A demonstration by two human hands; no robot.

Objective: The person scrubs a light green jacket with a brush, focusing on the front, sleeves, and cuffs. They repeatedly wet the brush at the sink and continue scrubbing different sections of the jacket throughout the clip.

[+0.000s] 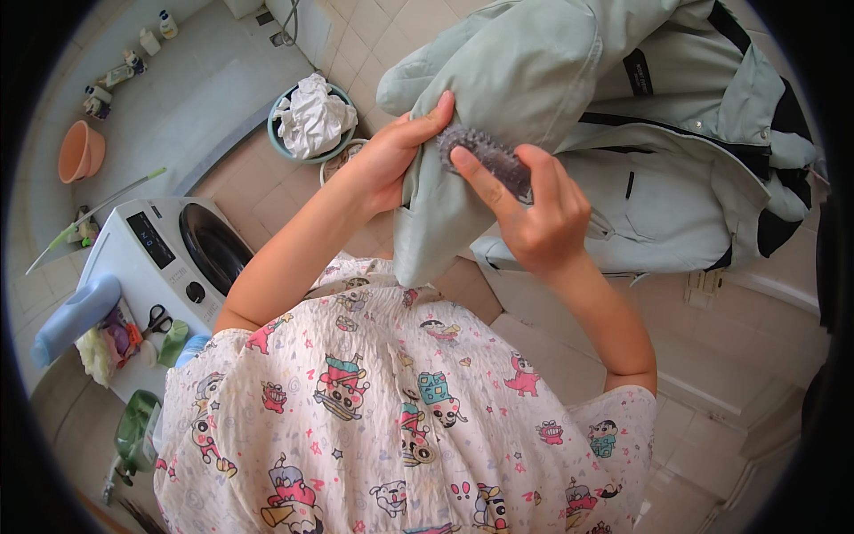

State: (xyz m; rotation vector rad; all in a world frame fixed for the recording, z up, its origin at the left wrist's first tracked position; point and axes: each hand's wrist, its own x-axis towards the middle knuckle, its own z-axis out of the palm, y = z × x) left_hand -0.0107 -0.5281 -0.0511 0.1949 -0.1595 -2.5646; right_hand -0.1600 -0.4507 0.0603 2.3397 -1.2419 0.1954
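A pale grey-green jacket (674, 190) with black trim hangs spread out in front of me, towards the upper right. My left hand (393, 163) grips its sleeve (514, 73) from the left side, thumb on top of the cloth. In my right hand (550, 217) is a dark grey, translucent scrubbing brush (497, 157) with short bristles. It lies against the sleeve fabric just right of my left thumb. My right index finger presses along the brush's near side. Part of the brush is hidden by my fingers, and the jacket hides my left fingertips.
A front-loading washing machine (177, 267) stands at left, bearing a blue bottle (83, 314), scissors (158, 319) and small packets. Beyond it a blue-green basin (273, 130) holds white cloth (317, 117). An orange bucket (81, 152) and several bottles (149, 42) stand on a ledge.
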